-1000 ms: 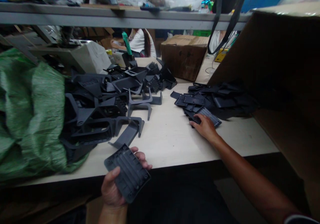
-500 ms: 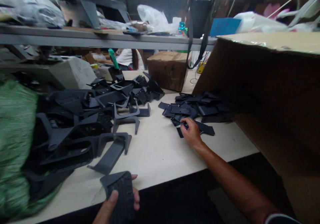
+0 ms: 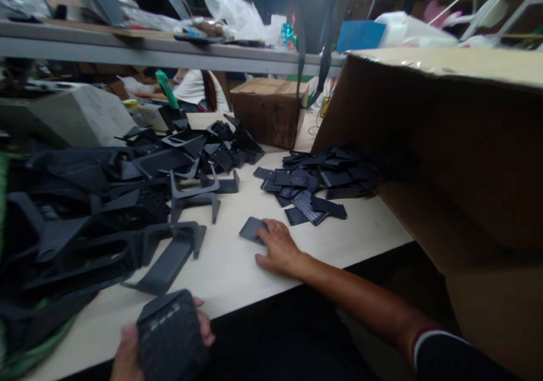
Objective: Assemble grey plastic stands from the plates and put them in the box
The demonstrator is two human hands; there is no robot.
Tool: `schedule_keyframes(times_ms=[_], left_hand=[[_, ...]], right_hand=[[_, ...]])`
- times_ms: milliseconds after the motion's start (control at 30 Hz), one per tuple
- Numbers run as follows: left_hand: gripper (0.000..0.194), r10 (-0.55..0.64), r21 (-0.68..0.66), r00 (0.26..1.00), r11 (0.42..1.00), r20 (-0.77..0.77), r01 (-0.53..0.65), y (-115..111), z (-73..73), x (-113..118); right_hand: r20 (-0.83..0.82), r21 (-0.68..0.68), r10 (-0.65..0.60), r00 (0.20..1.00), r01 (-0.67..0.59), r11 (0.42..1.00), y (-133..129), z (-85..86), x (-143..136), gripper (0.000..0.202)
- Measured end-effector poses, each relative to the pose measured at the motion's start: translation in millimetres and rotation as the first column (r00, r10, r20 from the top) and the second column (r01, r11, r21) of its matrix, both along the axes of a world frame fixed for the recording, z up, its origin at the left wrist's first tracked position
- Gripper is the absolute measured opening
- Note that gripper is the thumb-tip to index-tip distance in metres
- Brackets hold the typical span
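Note:
My left hand [image 3: 126, 354] is closed around a dark grey ribbed plastic bracket [image 3: 170, 335] at the bottom of the head view, thumb on one side and fingertips on the other. My right hand [image 3: 280, 251] has its fingers on a small flat grey plastic plate [image 3: 251, 228], just above or on the table; its exact contact with the table is hard to tell. Beyond the right hand lies a pile of flat dark plates [image 3: 292, 180]. A large heap of dark grey angled brackets [image 3: 148, 211] spreads over the left side, one bracket [image 3: 165, 265] lying near my left hand.
A big open cardboard box [image 3: 424, 143] stands on the right, with a smaller closed carton [image 3: 267, 112] at the back. A grey shelf [image 3: 169, 52] crosses above the table [image 3: 237, 279]. Green sacking [image 3: 42, 341] lies at the left edge. Another person [image 3: 199, 89] sits beyond.
My right hand has moved from the plate pile leftward and nearer, bringing a flat plate with it. My left hand still holds the bracket. The camera view has shifted slightly right.

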State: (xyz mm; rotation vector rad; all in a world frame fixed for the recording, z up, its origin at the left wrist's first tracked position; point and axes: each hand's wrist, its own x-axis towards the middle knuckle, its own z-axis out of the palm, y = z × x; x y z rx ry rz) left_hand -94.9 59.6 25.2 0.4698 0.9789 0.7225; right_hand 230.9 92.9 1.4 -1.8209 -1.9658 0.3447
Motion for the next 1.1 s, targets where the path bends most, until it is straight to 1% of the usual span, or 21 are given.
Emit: schedule_keyframes(times_ms=[33,67,133,167,233,300,333,400,433,467,500,567,600,667,733,867,967,1100], left_hand=[[0.084,0.053,0.025,0.997,0.998,0.053,-0.054,-4.3,7.2,5.9],[0.085,0.101,0.054,0.987,0.993,0.124,-0.108,-8.9,13.2,13.5],[0.088,0.203,0.061,0.947,0.972,0.249,-0.225,-17.0,19.5,31.8],[0.088,0.254,0.058,0.92,0.957,0.3,-0.283,-19.6,19.4,40.9],[0.087,0.323,0.056,0.864,0.927,0.386,-0.371,-22.5,14.3,55.6],[0.085,0.335,0.05,0.833,0.917,0.44,-0.395,-24.0,7.2,64.1],[0.084,0.336,0.055,0.826,0.914,0.453,-0.402,-24.7,4.2,66.6],[0.08,0.355,0.065,0.812,0.9,0.463,-0.431,-26.1,0.0,69.8],[0.078,0.37,0.069,0.807,0.891,0.46,-0.448,-26.6,-1.4,71.3],[0.076,0.386,0.07,0.803,0.883,0.454,-0.464,-26.9,-2.5,72.9],[0.075,0.399,0.071,0.803,0.877,0.444,-0.475,-26.9,-3.6,74.9],[0.073,0.416,0.074,0.807,0.87,0.419,-0.487,-26.3,-5.7,79.7],[0.072,0.426,0.076,0.809,0.866,0.404,-0.494,-26.0,-6.5,82.4],[0.071,0.449,0.078,0.81,0.856,0.378,-0.511,-26.1,-7.4,87.6],[0.071,0.462,0.085,0.812,0.849,0.357,-0.521,-27.2,-7.4,91.7],[0.068,0.431,0.114,0.832,0.861,0.35,-0.495,-30.5,-8.3,96.8],[0.063,0.444,0.116,0.829,0.855,0.341,-0.506,-31.9,-11.5,99.7],[0.066,0.452,0.134,0.846,0.855,0.283,-0.502,-32.4,-17.4,100.8]], right_hand=[[-0.002,-0.025,0.003,1.0,-0.003,1.0,0.9,3.9,3.1,0.056],[-0.006,-0.051,0.005,1.0,-0.006,0.999,2.4,7.2,7.1,0.056],[-0.024,-0.1,0.022,0.999,-0.024,0.995,7.3,10.3,16.8,0.052],[-0.035,-0.12,0.034,0.999,-0.038,0.992,10.4,9.9,22.0,0.049],[-0.062,-0.141,0.07,0.996,-0.078,0.987,15.6,7.4,30.5,0.043],[-0.094,-0.127,0.084,0.992,-0.096,0.987,14.7,8.1,33.7,0.042],[-0.138,-0.079,0.074,0.988,-0.085,0.993,10.2,11.4,32.2,0.044],[-0.264,0.014,0.065,0.962,-0.064,0.998,-7.7,24.8,22.0,0.051],[-0.341,0.045,0.094,0.935,-0.083,0.996,-20.4,33.6,13.5,0.052],[-0.414,0.064,0.139,0.9,-0.124,0.99,-34.5,42.6,3.2,0.053],[-0.452,0.064,0.204,0.868,-0.197,0.978,-48.7,50.7,-8.2,0.056],[-0.449,0.085,0.317,0.835,-0.314,0.946,-73.2,60.5,-31.3,0.059],[-0.425,0.106,0.351,0.834,-0.339,0.935,-81.9,61.6,-41.3,0.06],[-0.372,0.125,0.38,0.847,-0.36,0.924,-91.7,57.4,-56.1,0.062],[-0.343,0.111,0.373,0.862,-0.357,0.928,-94.7,49.1,-63.3,0.061],[-0.343,0.081,0.352,0.871,-0.346,0.935,-96.9,37.6,-66.2,0.061],[-0.323,0.06,0.354,0.878,-0.354,0.933,-100.3,35.4,-67.9,0.06],[-0.266,0.028,0.362,0.894,-0.368,0.929,-103.4,31.5,-70.2,0.062]])
